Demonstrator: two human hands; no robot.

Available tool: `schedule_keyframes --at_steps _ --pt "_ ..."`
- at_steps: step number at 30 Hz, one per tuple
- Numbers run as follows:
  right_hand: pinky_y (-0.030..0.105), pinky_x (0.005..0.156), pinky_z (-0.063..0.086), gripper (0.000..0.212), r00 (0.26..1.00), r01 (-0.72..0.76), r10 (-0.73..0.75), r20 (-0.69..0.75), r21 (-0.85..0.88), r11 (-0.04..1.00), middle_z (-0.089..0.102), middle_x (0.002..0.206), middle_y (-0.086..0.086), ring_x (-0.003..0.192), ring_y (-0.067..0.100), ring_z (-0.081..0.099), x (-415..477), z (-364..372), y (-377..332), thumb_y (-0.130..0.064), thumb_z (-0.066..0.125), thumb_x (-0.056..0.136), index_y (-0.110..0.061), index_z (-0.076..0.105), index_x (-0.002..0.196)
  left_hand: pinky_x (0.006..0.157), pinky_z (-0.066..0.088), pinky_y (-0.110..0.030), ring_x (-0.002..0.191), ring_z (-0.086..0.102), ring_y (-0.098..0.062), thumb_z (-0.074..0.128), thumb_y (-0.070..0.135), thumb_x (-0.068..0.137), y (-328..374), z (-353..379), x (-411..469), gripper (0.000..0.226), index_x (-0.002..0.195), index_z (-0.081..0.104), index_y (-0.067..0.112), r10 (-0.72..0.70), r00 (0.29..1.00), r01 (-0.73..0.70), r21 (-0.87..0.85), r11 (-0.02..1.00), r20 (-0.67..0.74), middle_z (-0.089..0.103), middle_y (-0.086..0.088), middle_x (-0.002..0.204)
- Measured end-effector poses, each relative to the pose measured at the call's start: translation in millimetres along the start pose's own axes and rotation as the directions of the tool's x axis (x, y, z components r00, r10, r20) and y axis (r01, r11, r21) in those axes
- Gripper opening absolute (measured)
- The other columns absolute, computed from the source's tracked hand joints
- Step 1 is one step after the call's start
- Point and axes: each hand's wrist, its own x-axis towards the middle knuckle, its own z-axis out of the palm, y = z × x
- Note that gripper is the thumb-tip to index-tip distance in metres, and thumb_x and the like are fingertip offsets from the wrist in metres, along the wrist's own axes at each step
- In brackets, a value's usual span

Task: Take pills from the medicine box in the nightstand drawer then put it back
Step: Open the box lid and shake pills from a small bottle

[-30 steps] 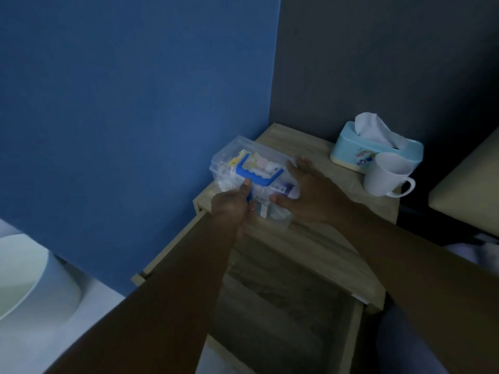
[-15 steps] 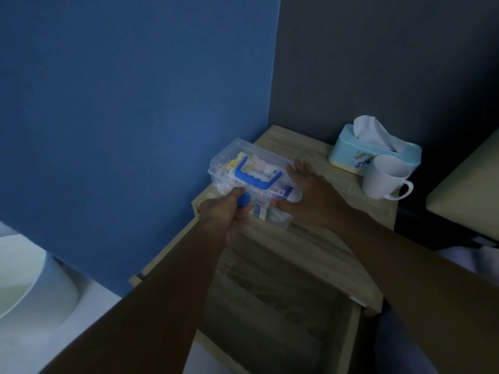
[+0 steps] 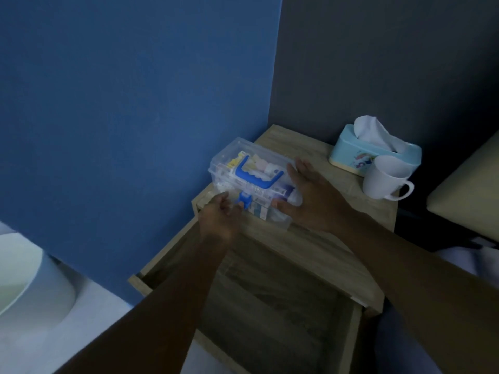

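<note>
Nightstand: left hand pinches medicine box latch (blue).

The medicine box is a clear plastic case with a blue handle folded flat on its lid and a blue latch at the front; packets show inside. It sits on the nightstand surface above the open drawer

A home bedroom: wooden nightstand with tissue box and mug beside a bed.
</note>
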Motion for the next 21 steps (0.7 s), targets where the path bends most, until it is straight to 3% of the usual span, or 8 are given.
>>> schedule_keyframes --at_steps 2,4,7,10,13,16,19,21 --pt "0.044 0.12 0.006 0.103 1.0 0.024 -0.024 0.01 -0.062 0.998 -0.009 0.166 0.003 0.152 0.027 -0.005 -1 2 1 -0.073 0.05 0.083 -0.022 0.0 0.157 0.083 0.045 -0.022 0.114 0.058 -0.016 0.062 0.036 0.092 1 -4 -2 0.047 0.136 0.052 0.022 0.077 0.997 -0.077 0.068 0.995 0.01 0.061 -0.001 0.129" --pt "0.048 0.12 0.002 0.102 1.0 -0.006 0.007 0.022 -0.046 0.999 -0.011 0.166 0.0 0.151 0.033 -0.007 -1 2 2 -0.074 0.05 0.082 -0.026 0.0 0.156 0.093 0.048 -0.03 0.122 0.056 -0.022 0.056 0.031 0.095 0 -8 -5 0.04 0.134 0.051 0.021 0.185 0.981 -0.192 0.141 0.971 0.056 0.058 0.001 0.129" --pt "0.049 0.119 0.012 0.102 0.999 -0.052 0.051 0.014 0.078 0.996 0.0 0.166 -0.005 0.151 0.034 0.002 1 -2 2 -0.072 0.061 0.076 -0.029 0.012 0.156 0.117 0.032 -0.044 0.146 0.029 -0.021 0.05 0.022 0.097 -3 -12 -12 0.054 0.149 0.034 0.018 0.322 0.93 -0.364 0.33 0.871 0.176 0.034 -0.005 0.156" --pt "0.041 0.116 0.03 0.102 0.996 -0.056 0.071 -0.056 0.245 0.968 0.021 0.163 -0.005 0.148 0.023 0.024 4 -9 3 -0.066 0.076 0.066 -0.029 0.034 0.151 0.122 0.022 -0.043 0.151 0.012 -0.02 0.047 0.019 0.098 0 -12 -17 0.061 0.153 0.022 0.015 0.388 0.892 -0.452 0.427 0.783 0.234 0.018 -0.007 0.163" --pt "0.021 0.101 0.039 0.096 0.983 -0.078 0.147 -0.108 0.478 0.875 0.05 0.146 -0.011 0.13 0.006 0.048 8 -22 6 -0.065 0.083 0.052 -0.032 0.054 0.138 0.124 0.014 -0.04 0.152 0.002 -0.021 0.045 0.018 0.098 7 -10 -16 0.066 0.155 0.011 0.012 0.405 0.879 -0.477 0.481 0.735 0.252 0.006 -0.008 0.165" --pt "0.018 0.084 0.049 0.072 0.961 -0.105 0.242 -0.131 0.639 0.762 0.07 0.111 -0.018 0.1 -0.001 0.064 15 -36 12 -0.061 0.083 0.055 -0.031 0.069 0.118 0.124 0.003 -0.038 0.152 -0.005 -0.025 0.044 0.014 0.097 11 -8 -11 0.07 0.155 0.005 0.007 0.433 0.849 -0.528 0.54 0.655 0.304 -0.002 -0.013 0.165" --pt "0.011 0.065 0.05 0.037 0.898 -0.066 0.369 -0.24 0.756 0.652 0.073 0.078 -0.018 0.07 -0.009 0.064 28 -46 20 -0.05 0.081 0.069 -0.025 0.077 0.096 0.122 -0.003 -0.035 0.152 -0.008 -0.026 0.042 0.014 0.098 13 -6 -7 0.071 0.154 0.0 0.006 0.421 0.839 -0.542 0.584 0.604 0.344 -0.006 -0.013 0.164" --pt "0.017 0.071 0.053 0.032 0.844 -0.048 0.444 -0.3 0.783 0.62 0.076 0.087 -0.009 0.074 -0.003 0.066 38 -54 24 -0.045 0.075 0.078 -0.021 0.077 0.098 0.121 -0.004 -0.034 0.152 -0.009 -0.025 0.041 0.016 0.098 12 -7 -7 0.071 0.154 -0.002 0.007 0.42 0.839 -0.541 0.615 0.573 0.346 -0.007 -0.013 0.165"
